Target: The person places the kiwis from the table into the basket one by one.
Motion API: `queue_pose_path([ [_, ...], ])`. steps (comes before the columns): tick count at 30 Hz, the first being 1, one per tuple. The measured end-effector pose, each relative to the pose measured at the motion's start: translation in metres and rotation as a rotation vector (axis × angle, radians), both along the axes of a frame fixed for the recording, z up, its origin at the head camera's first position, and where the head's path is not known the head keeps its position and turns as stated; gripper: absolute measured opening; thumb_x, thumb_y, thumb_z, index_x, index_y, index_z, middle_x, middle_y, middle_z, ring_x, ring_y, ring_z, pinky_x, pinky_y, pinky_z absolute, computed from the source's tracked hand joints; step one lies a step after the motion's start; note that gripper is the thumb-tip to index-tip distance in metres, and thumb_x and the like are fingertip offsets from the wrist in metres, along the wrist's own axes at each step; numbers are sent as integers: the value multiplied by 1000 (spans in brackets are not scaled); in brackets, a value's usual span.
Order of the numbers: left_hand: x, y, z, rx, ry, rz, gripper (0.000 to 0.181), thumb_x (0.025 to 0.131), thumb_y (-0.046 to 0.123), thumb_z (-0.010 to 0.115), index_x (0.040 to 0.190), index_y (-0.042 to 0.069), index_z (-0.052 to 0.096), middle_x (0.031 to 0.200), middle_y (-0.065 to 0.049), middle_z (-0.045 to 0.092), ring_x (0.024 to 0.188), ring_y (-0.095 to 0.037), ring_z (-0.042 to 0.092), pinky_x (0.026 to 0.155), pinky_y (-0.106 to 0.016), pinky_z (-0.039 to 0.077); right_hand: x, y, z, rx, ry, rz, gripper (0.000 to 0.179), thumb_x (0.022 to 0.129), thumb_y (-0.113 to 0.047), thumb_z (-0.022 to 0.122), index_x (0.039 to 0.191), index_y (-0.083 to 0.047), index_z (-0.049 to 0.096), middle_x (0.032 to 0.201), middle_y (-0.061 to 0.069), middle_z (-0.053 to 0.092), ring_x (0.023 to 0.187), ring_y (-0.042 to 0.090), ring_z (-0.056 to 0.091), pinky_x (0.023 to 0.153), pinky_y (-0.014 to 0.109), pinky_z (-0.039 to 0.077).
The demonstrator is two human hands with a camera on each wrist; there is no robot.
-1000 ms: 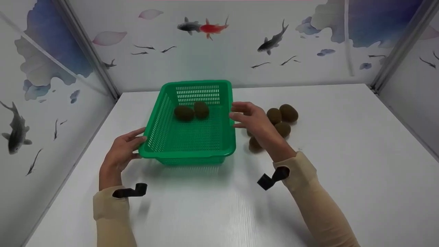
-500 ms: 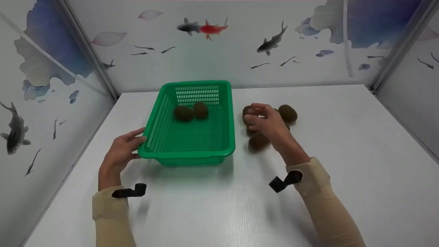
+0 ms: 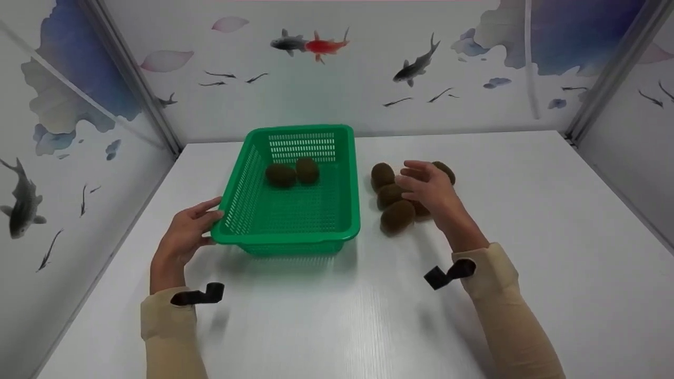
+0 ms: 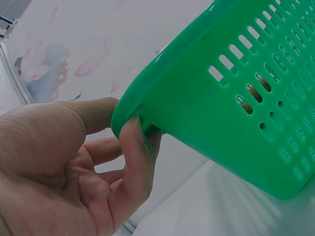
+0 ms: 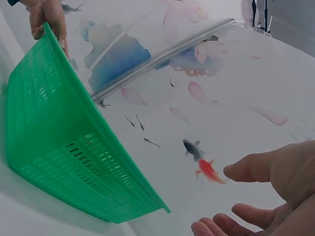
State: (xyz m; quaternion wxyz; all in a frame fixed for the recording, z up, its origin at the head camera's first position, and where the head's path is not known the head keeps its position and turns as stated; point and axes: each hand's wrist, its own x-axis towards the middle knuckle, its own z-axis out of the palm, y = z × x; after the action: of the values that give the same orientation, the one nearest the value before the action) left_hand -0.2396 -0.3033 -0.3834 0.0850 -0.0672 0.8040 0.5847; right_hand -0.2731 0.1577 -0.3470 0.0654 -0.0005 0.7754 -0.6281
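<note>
My left hand (image 3: pixel 181 234) grips the near left corner of a green plastic basket (image 3: pixel 284 238), pinching its rim between thumb and fingers (image 4: pixel 135 162), as the left wrist view shows. Inside, toward the far end, lie two brown kiwis (image 3: pixel 280 175) side by side. To the right of the basket my right hand (image 3: pixel 434 192) hovers over a cluster of several kiwis (image 3: pixel 397 217) on the table, partly covering some. Its fingers are spread and loosely bent, with nothing held; the right wrist view shows a gap between thumb (image 5: pixel 251 168) and fingers.
A white table (image 3: pixel 326 316) carries everything. Printed white panels (image 3: pixel 337 79) with fish and petals enclose the back and both sides, joined by metal corner posts (image 3: pixel 605 68). One kiwi (image 3: pixel 445 172) lies at the far right of the cluster, behind the right hand.
My right hand has moved right, from beside the basket's right rim to over the kiwis, uncovering those nearest the basket. The left hand, the basket and its two kiwis stay put.
</note>
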Motion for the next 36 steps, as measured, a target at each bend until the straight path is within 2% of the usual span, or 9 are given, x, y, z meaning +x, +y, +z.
queue_pose_path([
  [5,0,0,1,-3,7,1,59,105,34,53,157,17,34,135,-5,62,96,-4,67,83,-25,56,-5,12,-1,-4,-11,-38,60,102,-26,59,154,-10,34,156,13,42,137,26,51,112,38,45],
  [15,1,0,0,-18,-1,4,59,105,32,53,158,16,32,145,-13,55,97,-5,66,84,-25,56,-13,28,-10,-12,-15,-70,63,102,-36,56,155,-9,33,157,14,40,140,30,47,114,40,43],
  [24,-1,0,0,-15,-10,9,59,105,33,53,158,17,32,143,-12,55,96,-5,65,84,-24,56,-24,41,-24,-24,-26,-149,59,103,-31,55,152,-5,37,154,19,42,140,35,46,114,40,42],
  [31,-3,0,-1,-9,-11,7,60,104,34,53,158,18,32,145,-12,53,96,-4,65,84,-24,56,-29,47,-32,16,-41,-196,55,104,-28,53,151,-3,38,154,20,42,138,33,48,113,41,43],
  [36,-1,-1,-1,1,8,1,61,104,33,55,158,16,33,134,-4,61,95,-3,66,83,-25,56,-31,50,-36,23,-60,-226,55,103,-29,54,150,-4,39,155,19,42,138,31,48,113,40,43],
])
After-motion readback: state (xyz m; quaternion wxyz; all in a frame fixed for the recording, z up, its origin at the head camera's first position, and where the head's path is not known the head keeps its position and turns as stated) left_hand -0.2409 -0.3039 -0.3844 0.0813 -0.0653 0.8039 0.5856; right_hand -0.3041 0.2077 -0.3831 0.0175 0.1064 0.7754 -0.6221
